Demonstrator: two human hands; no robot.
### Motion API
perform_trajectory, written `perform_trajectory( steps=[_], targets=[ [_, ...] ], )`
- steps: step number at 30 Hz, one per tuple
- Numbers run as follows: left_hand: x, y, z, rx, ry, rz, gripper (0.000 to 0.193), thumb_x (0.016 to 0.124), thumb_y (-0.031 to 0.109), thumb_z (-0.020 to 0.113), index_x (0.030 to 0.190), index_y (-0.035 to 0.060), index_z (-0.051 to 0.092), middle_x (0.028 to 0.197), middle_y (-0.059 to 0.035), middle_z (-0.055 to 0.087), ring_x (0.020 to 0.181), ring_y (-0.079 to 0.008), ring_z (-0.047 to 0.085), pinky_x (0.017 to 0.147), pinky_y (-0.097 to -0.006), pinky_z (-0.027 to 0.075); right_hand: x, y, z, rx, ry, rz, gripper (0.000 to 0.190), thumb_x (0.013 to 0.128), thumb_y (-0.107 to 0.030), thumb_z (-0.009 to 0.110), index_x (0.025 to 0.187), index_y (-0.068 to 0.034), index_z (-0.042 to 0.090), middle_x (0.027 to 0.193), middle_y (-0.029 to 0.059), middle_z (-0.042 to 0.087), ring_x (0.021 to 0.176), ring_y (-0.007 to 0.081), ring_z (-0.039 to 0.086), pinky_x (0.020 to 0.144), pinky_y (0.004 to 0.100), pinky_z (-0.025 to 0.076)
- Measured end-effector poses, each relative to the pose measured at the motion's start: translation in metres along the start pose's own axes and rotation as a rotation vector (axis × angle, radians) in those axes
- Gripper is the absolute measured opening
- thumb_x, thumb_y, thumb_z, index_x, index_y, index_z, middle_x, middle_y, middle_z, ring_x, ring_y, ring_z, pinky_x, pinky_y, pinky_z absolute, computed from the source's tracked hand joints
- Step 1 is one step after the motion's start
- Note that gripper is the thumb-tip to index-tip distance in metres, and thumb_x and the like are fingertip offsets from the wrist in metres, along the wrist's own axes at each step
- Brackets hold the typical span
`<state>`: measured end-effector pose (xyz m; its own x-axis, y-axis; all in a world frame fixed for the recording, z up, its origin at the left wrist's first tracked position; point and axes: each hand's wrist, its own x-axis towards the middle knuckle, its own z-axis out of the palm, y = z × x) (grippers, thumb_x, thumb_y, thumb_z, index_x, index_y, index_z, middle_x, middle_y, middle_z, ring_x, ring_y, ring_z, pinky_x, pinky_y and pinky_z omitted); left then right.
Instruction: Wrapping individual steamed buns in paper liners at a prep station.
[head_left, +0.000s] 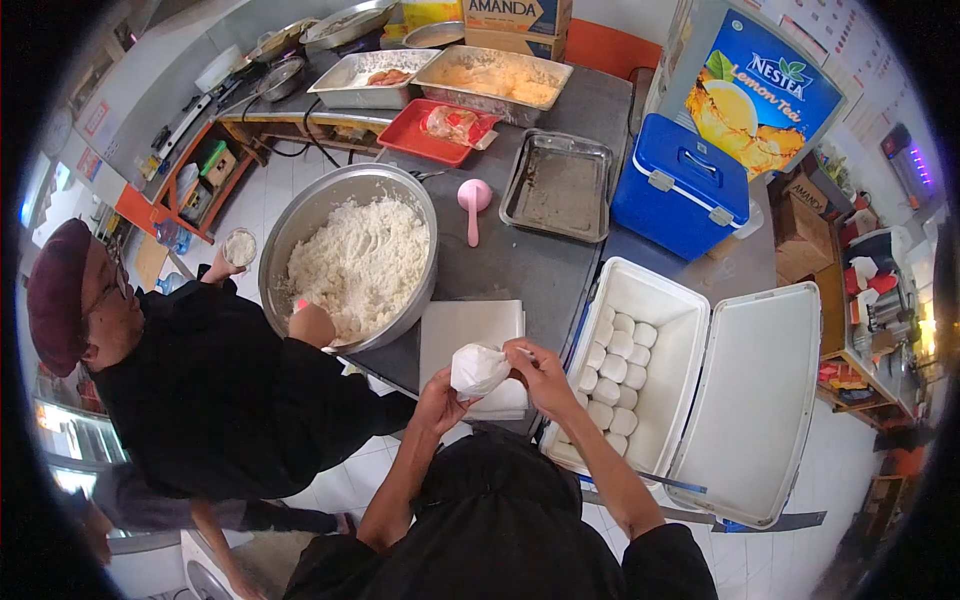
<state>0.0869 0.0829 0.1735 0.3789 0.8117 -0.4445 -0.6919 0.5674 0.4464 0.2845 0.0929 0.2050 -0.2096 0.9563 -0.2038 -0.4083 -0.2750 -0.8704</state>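
A white paper-wrapped bundle (478, 370) is held up between my two hands. My left hand (441, 403) cups its lower left side. With thumb and fingers, my right hand (541, 377) pinches the gathered paper at its upper right. Beneath them a stack of white wrapping paper (469, 319) lies at the table's near edge; my hands and the bundle hide part of it. To my right an open cool box (675, 360) contains several rounded white parcels (613, 367) in rows. What is inside the bundle cannot be seen.
A large metal pot of white rice (360, 262) stands left of the paper. Beside it a co-worker (225, 390) holds a filled cup (239, 248). Farther back are a pink scoop (473, 202), a metal tray (559, 184), a red tray (401, 135) and a blue cooler (679, 199).
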Motion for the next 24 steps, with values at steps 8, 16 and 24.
perform_trajectory(
  steps=[8, 16, 24],
  targets=[
    [0.004, -0.008, 0.019, -0.078, 0.072, 0.004, 0.034, 0.101, 0.023, 0.039, 0.126, 0.0031, 0.052, 0.119, -0.0101, 0.062, 0.102, -0.0220, 0.066, 0.080, -0.0332, 0.059, -0.011, 0.015, 0.040, 0.005, 0.379, -0.222, 0.018, 0.099, -0.017, 0.055, 0.101, 0.000, 0.062, 0.091, 0.0028, 0.062, 0.082, 0.0091, 0.057, 0.077, 0.0241, 0.047],
    [-0.005, -0.007, 0.033, -0.375, 0.053, -0.039, 0.029, 0.100, 0.017, 0.042, 0.120, 0.0005, 0.053, 0.109, -0.0132, 0.063, 0.092, -0.0238, 0.068, 0.071, -0.0284, 0.062, -0.014, 0.008, 0.041, -0.513, 0.333, -0.643, 0.018, 0.097, -0.016, 0.056, 0.097, 0.001, 0.062, 0.090, 0.0080, 0.064, 0.080, 0.0117, 0.057, 0.072, 0.0236, 0.046],
    [-0.004, -0.004, 0.032, -0.297, 0.043, -0.013, 0.028, 0.099, 0.017, 0.044, 0.118, -0.0011, 0.054, 0.108, -0.0132, 0.063, 0.092, -0.0235, 0.067, 0.072, -0.0265, 0.061, -0.019, 0.008, 0.059, -0.169, 0.422, -0.335, 0.009, 0.093, -0.003, 0.060, 0.099, 0.001, 0.065, 0.096, 0.0079, 0.066, 0.085, 0.0099, 0.060, 0.074, 0.0235, 0.048]
  ],
)
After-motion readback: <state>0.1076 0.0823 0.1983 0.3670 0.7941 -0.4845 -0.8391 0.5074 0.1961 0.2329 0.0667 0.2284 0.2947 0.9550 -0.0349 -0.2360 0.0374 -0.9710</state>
